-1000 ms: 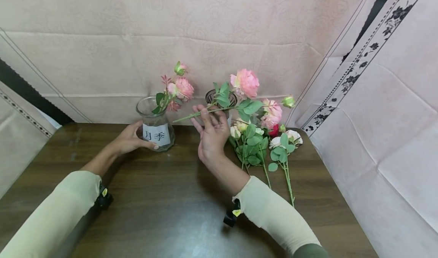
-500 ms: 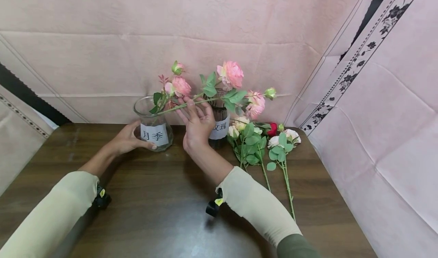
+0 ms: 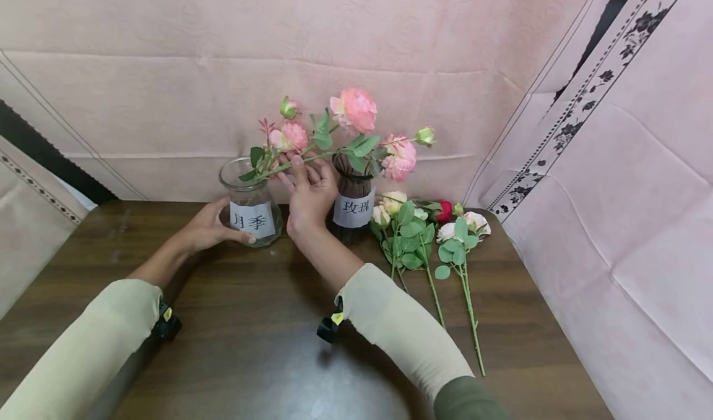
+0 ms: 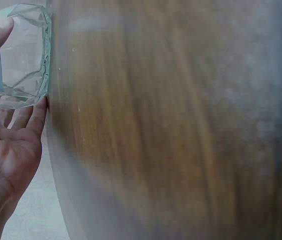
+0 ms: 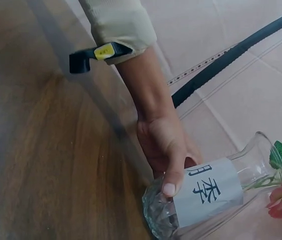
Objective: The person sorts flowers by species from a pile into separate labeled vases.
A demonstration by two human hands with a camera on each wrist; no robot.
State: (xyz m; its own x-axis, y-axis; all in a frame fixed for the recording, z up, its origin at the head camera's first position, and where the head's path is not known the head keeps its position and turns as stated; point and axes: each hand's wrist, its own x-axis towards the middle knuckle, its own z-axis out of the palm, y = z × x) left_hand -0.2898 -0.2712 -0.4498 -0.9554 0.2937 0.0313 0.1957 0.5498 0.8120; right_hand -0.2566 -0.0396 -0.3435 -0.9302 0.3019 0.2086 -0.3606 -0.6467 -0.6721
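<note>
The left hand [image 3: 210, 227] held the clear vase [image 3: 253, 205] low on its body, at the left of the far part of the surface [image 3: 250, 346], its grip closed about the glass with the thumb laid across the front. The vase stood upright and bore a white label [image 3: 270, 219] with dark characters. A pink flower stem [image 3: 289, 137], with a bud on top, leaned to the right out of its mouth.

Just right of that vase, the right hand [image 3: 312, 200] was raised, its grip narrow, pinching a long pink flower spray [image 3: 362, 145] by its stem. The spray slanted, blooms up to the right, the lower end to the left at the clear vase's rim; whether that end was inside the mouth could not be told, since leaves crowded there. One of its blooms stood high, another hung lower on the right, and a green bud reached farthest right.

Behind the spray's leaves, a dark vase [image 3: 353, 188] with its own white label stood upright, right of the right hand. Farther right, cream flowers [image 3: 394, 202], a red flower [image 3: 444, 211] and a white flower stem [image 3: 461, 247] lay on the surface, their stalks pointing to the near side
</note>
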